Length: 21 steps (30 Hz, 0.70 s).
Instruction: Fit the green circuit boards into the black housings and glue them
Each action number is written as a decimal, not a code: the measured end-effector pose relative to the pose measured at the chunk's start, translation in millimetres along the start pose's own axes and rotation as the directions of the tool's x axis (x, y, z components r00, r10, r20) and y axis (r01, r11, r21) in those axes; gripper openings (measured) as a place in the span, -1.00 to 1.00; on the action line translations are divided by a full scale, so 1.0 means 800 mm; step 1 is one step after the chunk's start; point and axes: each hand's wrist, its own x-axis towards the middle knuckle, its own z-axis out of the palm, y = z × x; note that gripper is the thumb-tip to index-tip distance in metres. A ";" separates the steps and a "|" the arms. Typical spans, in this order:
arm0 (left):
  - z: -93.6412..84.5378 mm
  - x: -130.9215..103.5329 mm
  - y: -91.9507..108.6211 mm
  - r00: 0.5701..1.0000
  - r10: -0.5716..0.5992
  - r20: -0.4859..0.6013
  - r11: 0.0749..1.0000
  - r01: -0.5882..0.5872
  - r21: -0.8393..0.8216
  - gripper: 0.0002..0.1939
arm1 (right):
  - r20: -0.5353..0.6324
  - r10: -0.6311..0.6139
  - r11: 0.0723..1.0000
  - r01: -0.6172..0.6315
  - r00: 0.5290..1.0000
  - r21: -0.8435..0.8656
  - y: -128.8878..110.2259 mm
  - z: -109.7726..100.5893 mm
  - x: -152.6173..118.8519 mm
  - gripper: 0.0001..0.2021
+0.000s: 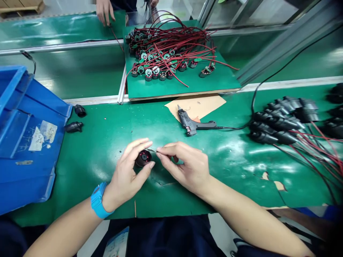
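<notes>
Held in my left hand (131, 164) is a small round motor (144, 157), dark with reddish windings; thumb and fingers close around its sides. My right hand (187, 166) is just to the right, thumb and forefinger pinched on the tip of a thin dark wire (152, 150) that reaches toward the motor's upper edge. Whether the wire is joined to the motor is hidden by my left fingers. Beyond my hands a black glue gun (190, 123) lies on its side, its nozzle over a piece of brown cardboard (211, 105).
A raised green board (160, 91) carries many motors with red wires (182, 39). At left stands a blue bin (26, 142), with two black plastic housings (74, 127) beside it. Black housings with wires (278, 121) pile up at right. Another person's hand (105, 11) is across the bench.
</notes>
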 end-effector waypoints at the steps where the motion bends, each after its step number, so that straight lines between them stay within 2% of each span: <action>1: 0.000 0.001 0.000 1.000 0.000 -0.008 1.000 0.001 0.020 -0.55 | 0.003 -0.040 0.999 0.040 0.999 -0.024 0.000 0.000 0.000 -0.87; 9: -0.007 0.002 0.001 0.999 -0.047 0.023 0.997 0.049 -0.067 -0.62 | 0.067 -0.206 0.961 0.215 0.976 -0.175 0.001 -0.009 0.000 -0.76; 13: -0.013 0.008 0.004 0.991 -0.089 0.103 0.992 0.098 -0.085 -0.66 | 0.137 -0.292 0.905 0.320 0.947 -0.282 0.001 -0.014 -0.003 -0.73; 17: -0.015 0.011 0.005 0.967 -0.165 0.193 0.965 0.199 -0.168 -0.65 | 0.220 -0.335 0.849 0.395 0.916 -0.350 -0.003 -0.020 -0.002 -0.70; 21: -0.014 0.012 0.003 0.957 -0.213 0.198 0.947 0.252 -0.198 -0.63 | 0.267 -0.393 0.786 0.472 0.880 -0.400 -0.011 -0.022 0.003 -0.71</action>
